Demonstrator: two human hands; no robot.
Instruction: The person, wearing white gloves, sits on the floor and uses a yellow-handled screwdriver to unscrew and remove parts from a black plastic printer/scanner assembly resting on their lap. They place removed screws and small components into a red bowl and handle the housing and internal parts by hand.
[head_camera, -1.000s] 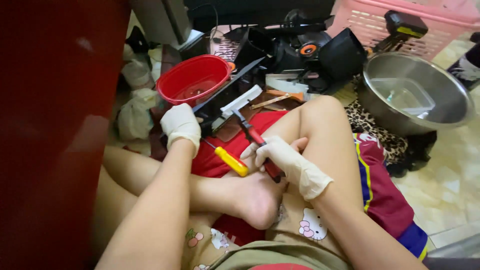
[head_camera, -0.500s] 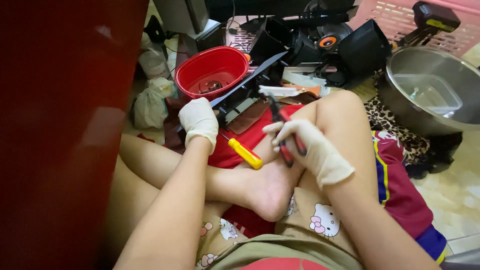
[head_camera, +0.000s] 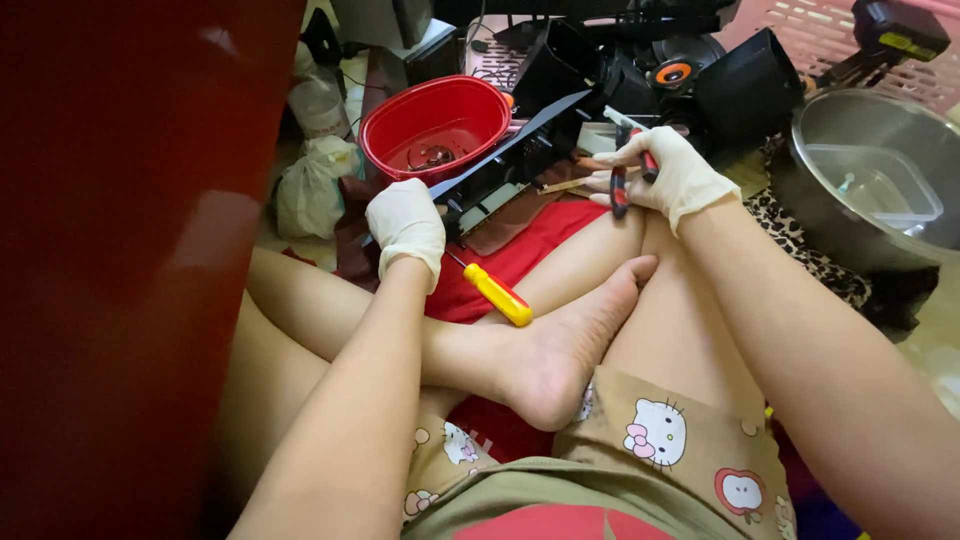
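Red bowl (head_camera: 436, 125): plastic, on the floor at upper left; a few small dark parts lie in its bottom, seemingly pieces already taken off.
Left hand (head_camera: 406, 222): white-gloved, pressed on the near end of the black device (head_camera: 500, 175), steadying it; fingers curled over its edge.
Black device: partly opened, a flat black panel tilted up from it toward the bowl; it rests on red cloth (head_camera: 520, 255) in front of the crossed legs. Judged mid-disassembly, with the body not yet apart.
Yellow screwdriver (head_camera: 497, 294): lying loose on the cloth beside the left wrist, held by neither hand.
Right hand (head_camera: 665, 175): gloved, closed around red-and-black-handled pliers (head_camera: 622, 180), just right of the device; whether the tips touch it cannot be told.
Steel basin (head_camera: 870, 180): at far right, holding a clear plastic tub.
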